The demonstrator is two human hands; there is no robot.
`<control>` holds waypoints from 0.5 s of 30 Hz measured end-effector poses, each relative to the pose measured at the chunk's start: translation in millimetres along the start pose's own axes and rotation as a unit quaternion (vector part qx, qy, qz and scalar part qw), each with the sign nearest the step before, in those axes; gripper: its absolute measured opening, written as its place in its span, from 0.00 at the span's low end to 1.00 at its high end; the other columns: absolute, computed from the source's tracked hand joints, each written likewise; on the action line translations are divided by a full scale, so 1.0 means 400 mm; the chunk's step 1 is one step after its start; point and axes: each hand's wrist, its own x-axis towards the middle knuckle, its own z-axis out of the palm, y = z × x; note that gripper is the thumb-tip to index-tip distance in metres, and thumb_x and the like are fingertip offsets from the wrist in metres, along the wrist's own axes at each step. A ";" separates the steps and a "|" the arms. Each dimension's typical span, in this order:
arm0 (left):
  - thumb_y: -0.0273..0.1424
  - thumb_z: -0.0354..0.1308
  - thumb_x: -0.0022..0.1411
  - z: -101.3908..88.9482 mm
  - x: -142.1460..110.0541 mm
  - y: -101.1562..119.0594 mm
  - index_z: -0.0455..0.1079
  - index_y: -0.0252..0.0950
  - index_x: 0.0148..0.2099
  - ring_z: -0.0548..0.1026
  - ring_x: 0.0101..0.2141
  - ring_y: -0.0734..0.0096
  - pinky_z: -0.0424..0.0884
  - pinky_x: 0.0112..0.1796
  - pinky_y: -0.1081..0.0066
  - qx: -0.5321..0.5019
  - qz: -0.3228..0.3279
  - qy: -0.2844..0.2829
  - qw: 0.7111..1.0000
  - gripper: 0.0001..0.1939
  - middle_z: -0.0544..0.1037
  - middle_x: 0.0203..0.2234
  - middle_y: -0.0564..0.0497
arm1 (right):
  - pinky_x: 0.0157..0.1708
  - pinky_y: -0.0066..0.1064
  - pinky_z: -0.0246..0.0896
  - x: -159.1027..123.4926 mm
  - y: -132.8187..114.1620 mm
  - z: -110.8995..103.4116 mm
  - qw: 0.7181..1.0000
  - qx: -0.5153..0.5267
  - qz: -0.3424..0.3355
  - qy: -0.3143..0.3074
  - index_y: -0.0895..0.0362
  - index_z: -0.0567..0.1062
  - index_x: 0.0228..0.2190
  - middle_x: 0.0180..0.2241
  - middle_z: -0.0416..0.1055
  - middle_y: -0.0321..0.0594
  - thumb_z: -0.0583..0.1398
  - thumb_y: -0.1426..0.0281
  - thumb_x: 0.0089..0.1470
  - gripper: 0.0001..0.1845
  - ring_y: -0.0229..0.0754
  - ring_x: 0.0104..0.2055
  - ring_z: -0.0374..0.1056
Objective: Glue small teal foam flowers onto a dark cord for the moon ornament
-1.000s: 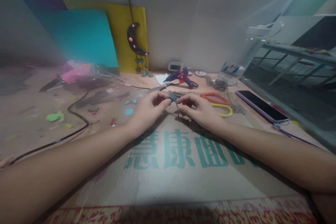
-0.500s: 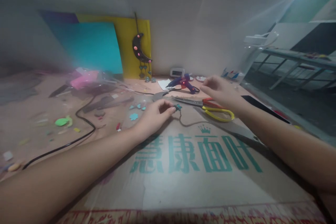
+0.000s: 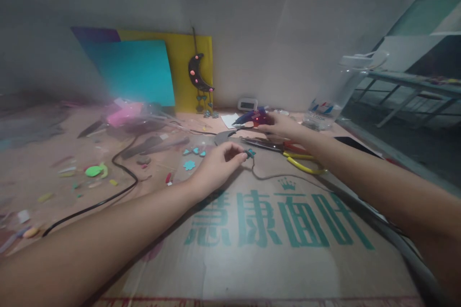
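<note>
My left hand (image 3: 219,165) pinches a small teal flower piece (image 3: 251,153) between thumb and fingertips. From that piece a grey cord (image 3: 273,177) trails to the right across the cardboard. Farther back, my right hand (image 3: 283,125) has its fingers around the handle end of a dark blue hot glue gun (image 3: 248,117), whose red light is on. Under my right forearm lie scissors (image 3: 302,163) with yellow and red handles. Left of my left hand are a flat teal flower cutout (image 3: 189,165) and several small teal heart shapes (image 3: 195,150).
A cardboard sheet (image 3: 223,273) with green lettering covers the near table. Scraps and a black cable (image 3: 126,192) lie at left. A dark moon ornament (image 3: 197,74) hangs before yellow and teal sheets (image 3: 137,72). A clear plastic container (image 3: 324,105) stands at the back right.
My right hand has moved left and forward onto the glue gun and closed on its handle. My left hand keeps its pinch on the flower piece. The view has shifted slightly.
</note>
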 end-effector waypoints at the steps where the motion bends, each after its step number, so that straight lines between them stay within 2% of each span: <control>1: 0.34 0.57 0.62 0.000 0.000 0.001 0.70 0.34 0.37 0.74 0.35 0.71 0.67 0.37 0.71 0.000 0.000 0.000 1.000 0.07 0.78 0.33 0.51 | 0.35 0.34 0.67 0.006 -0.001 0.007 1.000 0.009 0.022 -0.005 0.56 0.76 0.40 0.31 0.78 0.41 0.67 0.63 0.46 0.18 0.44 0.32 0.72; 5: 0.33 0.58 0.62 0.002 0.000 0.005 0.70 0.34 0.37 0.73 0.34 0.72 0.67 0.36 0.72 -0.001 -0.004 0.001 1.000 0.06 0.77 0.32 0.51 | 0.30 0.32 0.65 0.012 -0.002 0.022 0.998 0.021 0.055 0.005 0.56 0.74 0.39 0.26 0.76 0.38 0.66 0.67 0.47 0.15 0.41 0.26 0.70; 10: 0.33 0.57 0.62 0.003 -0.001 0.006 0.69 0.34 0.37 0.73 0.34 0.71 0.67 0.37 0.71 -0.008 -0.003 0.005 1.000 0.06 0.77 0.33 0.51 | 0.35 0.30 0.66 -0.017 -0.033 -0.007 0.997 0.032 0.061 0.046 0.58 0.73 0.31 0.31 0.77 0.43 0.59 0.71 0.54 0.04 0.41 0.33 0.72; 12: 0.34 0.57 0.62 0.002 0.000 0.002 0.69 0.34 0.38 0.73 0.35 0.70 0.67 0.37 0.71 -0.013 -0.003 0.007 1.000 0.07 0.77 0.33 0.51 | 0.36 0.30 0.67 -0.050 -0.050 -0.025 0.995 0.044 0.066 0.053 0.59 0.73 0.27 0.31 0.78 0.45 0.57 0.67 0.58 0.10 0.41 0.34 0.74; 15: 0.36 0.57 0.63 0.001 0.002 -0.009 0.69 0.35 0.38 0.73 0.36 0.69 0.67 0.38 0.70 -0.024 0.000 0.009 1.000 0.09 0.77 0.35 0.50 | 0.39 0.31 0.69 -0.123 -0.065 -0.044 0.993 0.089 0.059 0.048 0.58 0.76 0.28 0.34 0.79 0.46 0.57 0.63 0.59 0.14 0.44 0.38 0.76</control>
